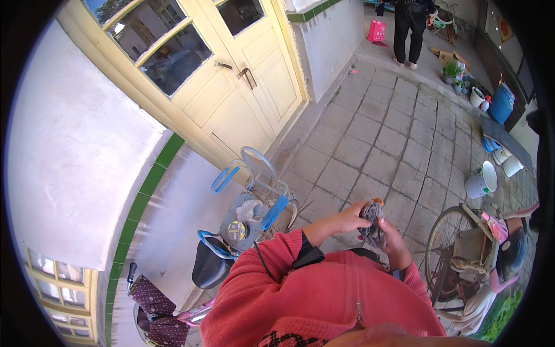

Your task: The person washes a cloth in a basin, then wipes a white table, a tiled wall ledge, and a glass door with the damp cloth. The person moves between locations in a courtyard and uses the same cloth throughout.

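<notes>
Between both hands: crumpled grey cloth (373,229). Left hand (351,217) pinching its upper side, right hand (394,238) closed round lower side. Probably best: grip firmly, work evenly, clear of blue-padded seat (274,212) leftward.

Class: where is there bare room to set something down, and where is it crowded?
Bare paving lies beyond the grey bundle, between the cream doors and the white bucket. Crowded: the right side, with the blue barrel and parked cycle; the left, around the blue-padded frame.
</notes>
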The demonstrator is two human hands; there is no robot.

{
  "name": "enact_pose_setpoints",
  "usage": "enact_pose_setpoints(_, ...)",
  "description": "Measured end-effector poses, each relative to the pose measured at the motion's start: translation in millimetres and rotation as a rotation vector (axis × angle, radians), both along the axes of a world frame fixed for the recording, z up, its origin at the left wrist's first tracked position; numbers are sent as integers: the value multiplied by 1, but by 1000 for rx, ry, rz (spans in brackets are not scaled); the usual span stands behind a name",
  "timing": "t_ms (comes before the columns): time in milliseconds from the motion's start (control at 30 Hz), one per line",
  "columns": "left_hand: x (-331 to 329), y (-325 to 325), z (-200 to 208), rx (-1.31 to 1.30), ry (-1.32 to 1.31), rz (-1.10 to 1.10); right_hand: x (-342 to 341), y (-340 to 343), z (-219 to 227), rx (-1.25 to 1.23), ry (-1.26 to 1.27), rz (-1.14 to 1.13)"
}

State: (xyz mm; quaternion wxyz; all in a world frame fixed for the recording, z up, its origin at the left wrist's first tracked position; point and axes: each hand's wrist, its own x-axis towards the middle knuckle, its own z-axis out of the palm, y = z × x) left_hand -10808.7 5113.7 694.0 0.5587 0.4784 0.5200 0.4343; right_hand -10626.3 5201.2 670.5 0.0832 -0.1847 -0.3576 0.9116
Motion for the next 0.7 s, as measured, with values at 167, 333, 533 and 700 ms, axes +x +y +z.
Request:
enact_pose_setpoints(167,-27,18,1,-218,-445,-41,-24,29,-8,43,2,-87)
enact_pose_setpoints(333,-111,23,9,-235,-409,173,-63,76,-33,-191,-187,-118)
enact_pose_setpoints(533,-217,11,-12,-168,-478,530,-137,146,-35,-170,-331,-126)
enact_pose_setpoints(700,-247,57,-20,-249,-441,483,-214,192,0,254,-331,17)
